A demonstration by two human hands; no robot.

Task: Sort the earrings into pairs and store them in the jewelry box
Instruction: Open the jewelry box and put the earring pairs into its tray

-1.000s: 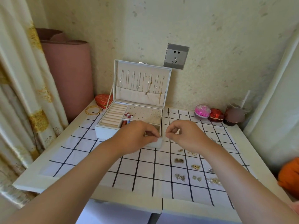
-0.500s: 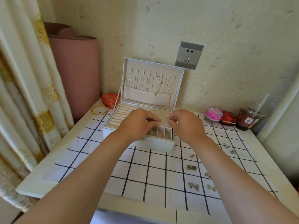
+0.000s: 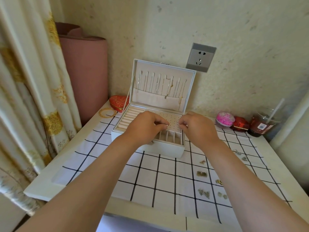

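Observation:
A white jewelry box (image 3: pixel 167 149) stands open at the back of the table, with necklaces hanging in its lid. Both hands hover over its perforated earring panel (image 3: pixel 173 118). My left hand (image 3: pixel 143 127) pinches something tiny between thumb and forefinger; my right hand (image 3: pixel 198 127) pinches a small silvery earring (image 3: pixel 178 124) just above the panel. Several loose earrings (image 3: pixel 203 193) lie in small groups on the checked cloth at the right, beside my right forearm.
A checked cloth (image 3: pixel 147 174) covers the table. Gold bangles (image 3: pixel 107 112) and a red heart box (image 3: pixel 119 101) lie left of the jewelry box. A pink ball (image 3: pixel 224 118), red box (image 3: pixel 239 123) and drink cup (image 3: pixel 261 125) stand back right. A rolled mat (image 3: pixel 85 72) leans back left.
Both hands moved forward from in front of the box to over its earring panel, still pinched. The view shifted closer and to the left.

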